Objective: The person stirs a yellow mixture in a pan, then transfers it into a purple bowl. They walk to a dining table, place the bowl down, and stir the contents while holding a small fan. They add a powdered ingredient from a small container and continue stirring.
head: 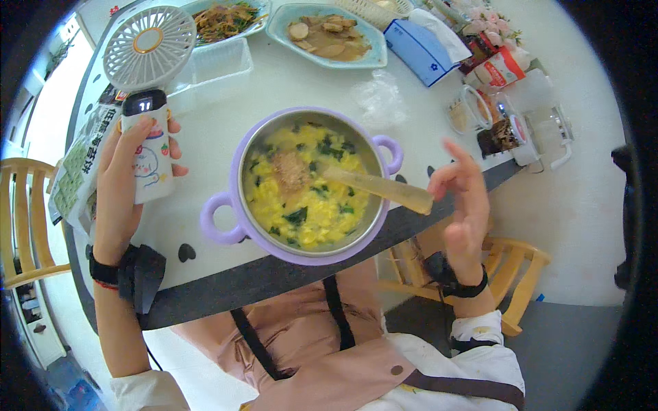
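Note:
My left hand [121, 159] is wrapped around the white handle of a portable fan [149, 46], which has a lit display and cartoon stickers. Before me stands a steel bowl with a lilac two-handled shell [308, 259], full of yellow egg soup [329, 210] with dark green leaves. A mound of brown powder [290, 172] floats on the soup. The spoon's pale handle [396, 192] leans over the bowl's right rim, its head sunk in the soup. Right by the handle's end is my right hand [462, 198], fingers bent and apart; whether a fingertip touches the handle I cannot tell.
Beyond the bowl are an octagonal dish of soup [329, 56], a dish of cooked food [226, 20], a clear plastic tray [218, 61] and a blue tissue pack [421, 51]. Jars [501, 128] stand at right. A snack package [82, 169] lies at left. Wooden chairs [28, 216] flank the table.

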Available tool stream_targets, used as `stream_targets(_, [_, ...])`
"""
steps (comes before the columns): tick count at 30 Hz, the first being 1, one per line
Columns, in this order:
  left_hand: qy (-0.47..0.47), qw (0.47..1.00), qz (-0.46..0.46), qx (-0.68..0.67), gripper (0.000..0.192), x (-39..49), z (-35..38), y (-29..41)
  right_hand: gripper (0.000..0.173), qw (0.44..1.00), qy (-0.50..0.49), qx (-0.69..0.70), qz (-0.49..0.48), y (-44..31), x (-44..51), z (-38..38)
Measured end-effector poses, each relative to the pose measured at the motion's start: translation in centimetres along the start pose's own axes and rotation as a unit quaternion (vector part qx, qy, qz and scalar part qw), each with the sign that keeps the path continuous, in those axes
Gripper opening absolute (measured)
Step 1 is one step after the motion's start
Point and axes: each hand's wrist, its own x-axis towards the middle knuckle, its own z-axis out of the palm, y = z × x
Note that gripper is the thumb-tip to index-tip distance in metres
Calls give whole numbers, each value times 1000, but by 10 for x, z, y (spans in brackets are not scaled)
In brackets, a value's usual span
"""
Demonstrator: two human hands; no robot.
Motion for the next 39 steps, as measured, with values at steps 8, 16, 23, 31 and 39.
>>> stream_targets(8, [-2, 1000, -4, 17, 31, 1, 1, 0, 30, 994, -24, 106, 8, -43, 39, 52])
stream_targets(16, [-13, 1000, 0, 15, 30, 0, 2, -1, 25, 993, -21, 39, -112, -42, 24, 22])
stream_targets(23, [-2, 965, 159, 210, 35, 1, 9, -14, 27, 988, 71, 131, 45, -22, 22, 34])
stream_targets(31, [-60, 873, 275, 399, 47, -1, 8, -7, 25, 982, 13, 172, 73, -27, 23, 34])
stream_targets(39, [-38, 876, 292, 383, 45, 1, 6, -6, 25, 976, 83, 197, 49, -24, 27, 42])
